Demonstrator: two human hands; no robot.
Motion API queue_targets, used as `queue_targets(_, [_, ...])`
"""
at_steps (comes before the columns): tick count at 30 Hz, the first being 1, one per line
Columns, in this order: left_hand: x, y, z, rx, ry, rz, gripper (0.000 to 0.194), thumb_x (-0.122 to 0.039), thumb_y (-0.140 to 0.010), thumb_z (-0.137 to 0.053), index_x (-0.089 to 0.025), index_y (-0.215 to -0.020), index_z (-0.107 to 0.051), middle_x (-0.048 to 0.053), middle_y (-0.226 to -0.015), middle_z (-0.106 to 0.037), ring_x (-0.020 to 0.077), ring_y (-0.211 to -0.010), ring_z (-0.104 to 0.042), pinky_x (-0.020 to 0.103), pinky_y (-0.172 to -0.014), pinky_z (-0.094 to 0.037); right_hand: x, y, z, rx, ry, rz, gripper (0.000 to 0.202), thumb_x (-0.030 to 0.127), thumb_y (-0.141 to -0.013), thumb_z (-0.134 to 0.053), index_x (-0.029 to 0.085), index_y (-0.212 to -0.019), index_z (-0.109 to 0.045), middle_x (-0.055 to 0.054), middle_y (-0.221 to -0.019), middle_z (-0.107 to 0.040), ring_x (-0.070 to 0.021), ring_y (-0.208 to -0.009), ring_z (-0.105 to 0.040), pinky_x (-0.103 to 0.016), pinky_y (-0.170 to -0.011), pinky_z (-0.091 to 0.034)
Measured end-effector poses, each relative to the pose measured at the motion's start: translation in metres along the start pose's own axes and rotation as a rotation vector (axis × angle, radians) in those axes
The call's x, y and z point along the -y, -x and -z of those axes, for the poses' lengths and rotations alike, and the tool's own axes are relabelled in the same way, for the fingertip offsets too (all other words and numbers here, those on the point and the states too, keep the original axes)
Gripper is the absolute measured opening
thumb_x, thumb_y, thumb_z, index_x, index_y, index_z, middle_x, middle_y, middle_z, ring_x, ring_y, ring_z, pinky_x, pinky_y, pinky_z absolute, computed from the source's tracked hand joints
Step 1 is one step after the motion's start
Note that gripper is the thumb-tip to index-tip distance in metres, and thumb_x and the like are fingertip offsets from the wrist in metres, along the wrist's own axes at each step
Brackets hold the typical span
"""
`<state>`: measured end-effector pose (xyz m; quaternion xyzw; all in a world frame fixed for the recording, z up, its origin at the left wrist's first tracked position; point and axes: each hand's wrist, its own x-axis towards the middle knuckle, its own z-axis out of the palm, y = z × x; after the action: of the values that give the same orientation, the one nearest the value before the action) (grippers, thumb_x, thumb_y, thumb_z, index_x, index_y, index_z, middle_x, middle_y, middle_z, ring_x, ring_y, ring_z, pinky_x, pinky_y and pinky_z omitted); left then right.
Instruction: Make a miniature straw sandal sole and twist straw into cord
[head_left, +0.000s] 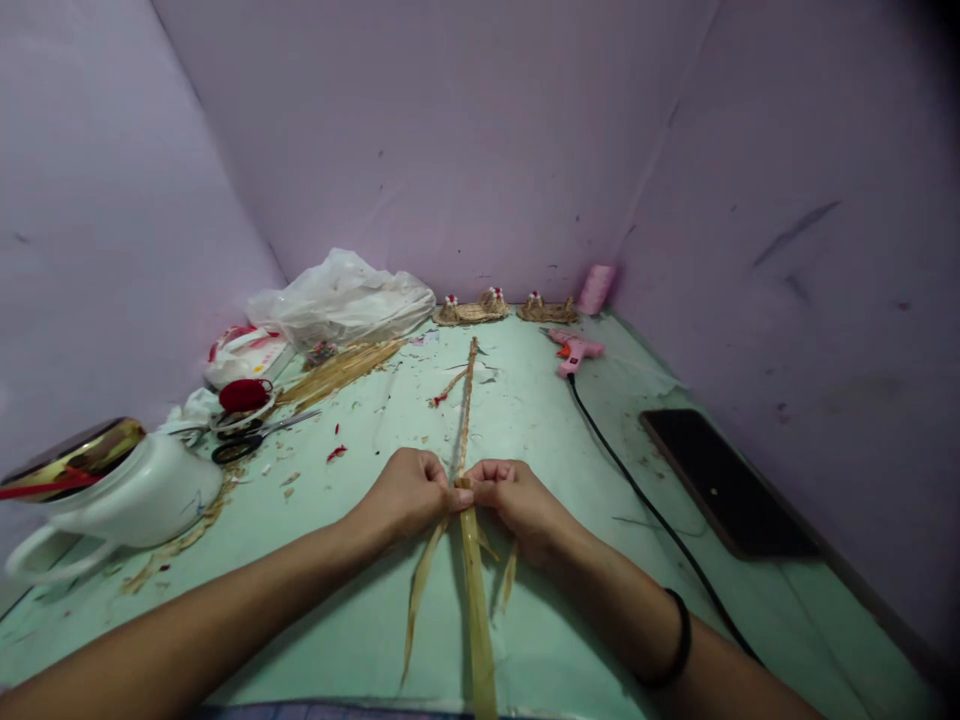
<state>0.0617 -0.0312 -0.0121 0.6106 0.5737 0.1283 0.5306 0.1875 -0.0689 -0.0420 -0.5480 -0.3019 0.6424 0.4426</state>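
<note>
Lilac walls [465, 130] stand behind and on both sides of a pale green table [532, 410], on which a slim braid [468, 400] lies lengthwise near the middle. White plastic bag [345, 295]: beyond the braid, to its left. White handled vessel [165, 490]: well to the left of the braid. Dark phone [731, 485]: flat, well to the right of the braid. Bundle of straw [341, 370]: left of the braid's far half.

Left hand [412, 485] and right hand [514, 500]: at the near end of the braid, one on each side, thumbs and fingers pinched together on it. Wide pale strip [477, 610]: extends from the near end of the braid toward the person. Narrower strip [420, 595]: hangs below the left hand, to the left of the braid's near end.

Pink glue gun [576, 350]: right of the braid's far end; its black cable [646, 499] passes to the right of the braid. Two small woven pieces [471, 312] with red-and-white tufts: beyond the braid's far end. Red yarn ball [244, 396]: left of the braid. Red scraps [337, 453]: also left of the braid, but nearer.
</note>
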Motion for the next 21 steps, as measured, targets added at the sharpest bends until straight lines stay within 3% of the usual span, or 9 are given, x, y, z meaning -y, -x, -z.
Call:
queue_targets(3, [-0.001,0.004,-0.001,0.112,0.128,0.059,0.018,-0.026,-0.061,-0.059,-0.017,-0.073,-0.050,-0.008,-0.030,-0.043,0.0077,-0.025,-0.035,0.016,-0.027,-0.021,0.002,0.001,-0.001,0.021,-0.015,0.006,0.008,0.014,-0.050,-0.056,0.014,-0.057,-0.051,0.005,-0.039,-0.047,-0.0040,-0.034,-0.037,-0.018,-0.037,-0.025])
queue_targets(7, [-0.001,0.006,0.000,0.262,0.296,0.156,0.018,-0.027,-0.059,-0.061,-0.014,-0.064,-0.049,-0.003,-0.043,-0.052,0.0054,-0.029,-0.041,0.015,-0.028,-0.027,0.005,0.002,-0.001,0.071,-0.049,-0.019,0.008,0.013,-0.051,-0.054,0.015,-0.057,-0.050,0.005,-0.038,-0.046,-0.0059,-0.035,-0.041,-0.017,-0.037,-0.026])
queue_targets(15, [0.006,0.004,0.002,0.188,0.248,0.121,0.029,-0.033,-0.055,-0.064,-0.019,-0.055,-0.039,-0.009,-0.033,-0.040,0.0028,-0.023,-0.025,0.014,-0.024,-0.011,0.016,0.005,0.002,0.153,-0.032,-0.111,0.015,0.018,-0.056,-0.057,0.016,-0.051,-0.044,0.010,-0.033,-0.032,-0.0012,-0.028,-0.018,-0.019,-0.032,-0.007])
queue_targets(21, [0.008,0.002,-0.001,0.194,0.306,0.078,0.026,-0.029,-0.056,-0.061,-0.019,-0.053,-0.037,-0.009,-0.032,-0.039,0.0025,-0.022,-0.023,0.015,-0.024,-0.011,0.020,0.008,0.004,0.225,-0.093,-0.090,0.024,0.029,-0.058,-0.064,0.015,-0.050,-0.047,0.010,-0.034,-0.030,-0.0005,-0.030,-0.016,-0.019,-0.033,-0.006])
